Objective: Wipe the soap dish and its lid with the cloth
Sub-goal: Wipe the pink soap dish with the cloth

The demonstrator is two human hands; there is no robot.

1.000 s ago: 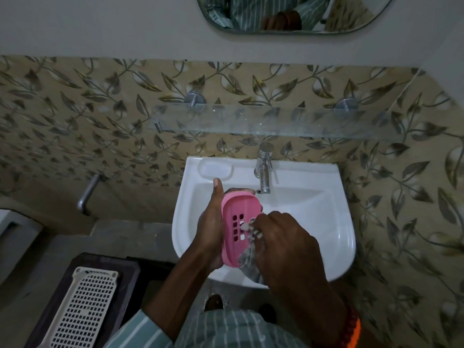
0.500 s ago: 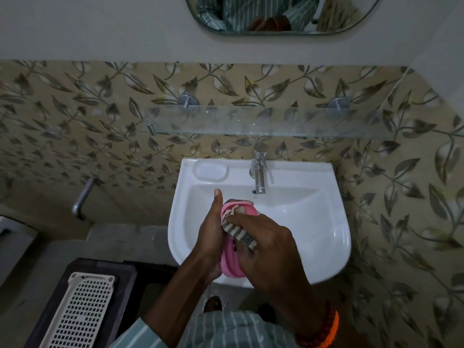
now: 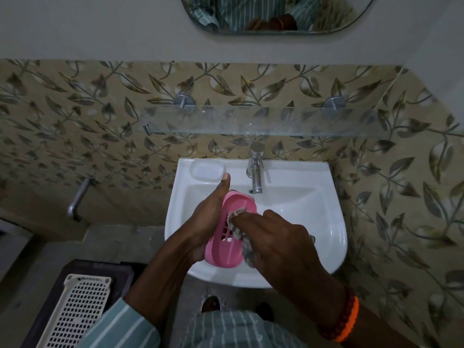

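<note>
Over the white sink [image 3: 313,247] the left hand [image 3: 206,222] grips the pink soap dish [image 3: 227,232] from its left side, thumb pointing up toward the wall. The right hand [image 3: 278,237], fingers curled round the striped cloth [image 3: 238,229], presses it into the dish's slotted inside.

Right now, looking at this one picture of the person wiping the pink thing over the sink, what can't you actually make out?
- Soap dish: its far side, hidden by the left hand gripping it.
- Cloth: mostly covered by the right hand; its size is unclear.
- Lid: cannot tell whether the pink piece is dish or lid.
- Mirror: cut off by the top edge.
- White grid panel: cut off by the bottom edge.
</note>
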